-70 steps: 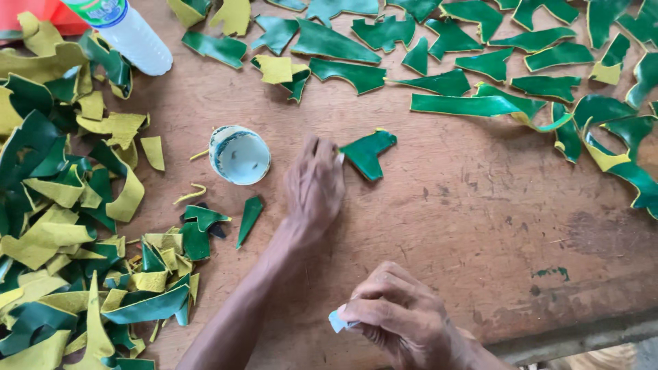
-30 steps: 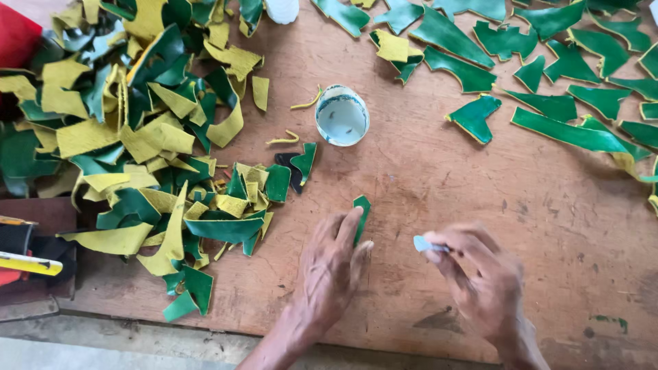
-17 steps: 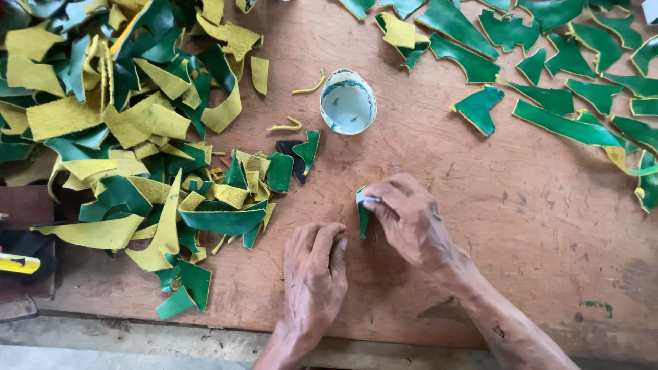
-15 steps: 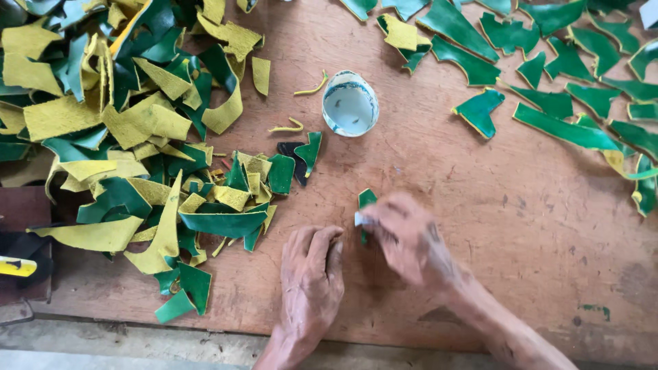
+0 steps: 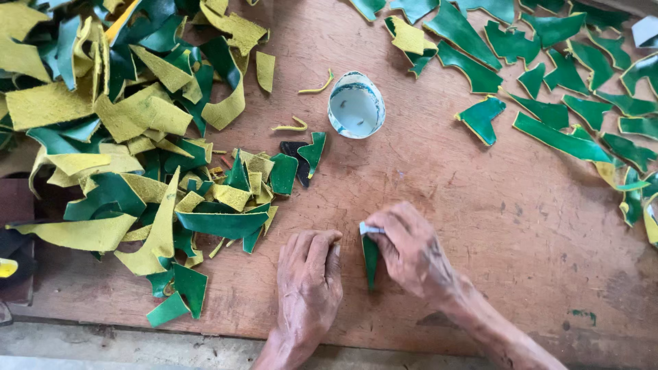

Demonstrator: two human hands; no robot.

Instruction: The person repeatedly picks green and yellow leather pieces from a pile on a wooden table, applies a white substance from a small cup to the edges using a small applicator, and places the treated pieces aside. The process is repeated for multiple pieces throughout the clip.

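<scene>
- At the far left, a big heap of green and yellow scraps covers the wooden tabletop, the pieces lying over one another, some green side up and some yellow side up.
- At the near edge of that heap, two small green pieces lie just beside each other, close to the tabletop's front edge.
- Left of centre, the left hand lies palm down and flat on the wood, fingers together and pointing away from the person; its grip is loose, closed on nothing, and its fingertips rest just beside the narrow strip.
- In the middle, a narrow green strip lies on the tabletop between the two hands, pointed end toward the person.
- Above it, farther away, a small white round cup stands open, with two thin yellow slivers near its left side.
- Right of the strip, the right hand has its grip pinched together on a small pale blue piece, pressed against the top end of the strip.
- At the far right, separate green cut pieces lie spread out flat, mostly apart from one another, well apart from the hands.
</scene>
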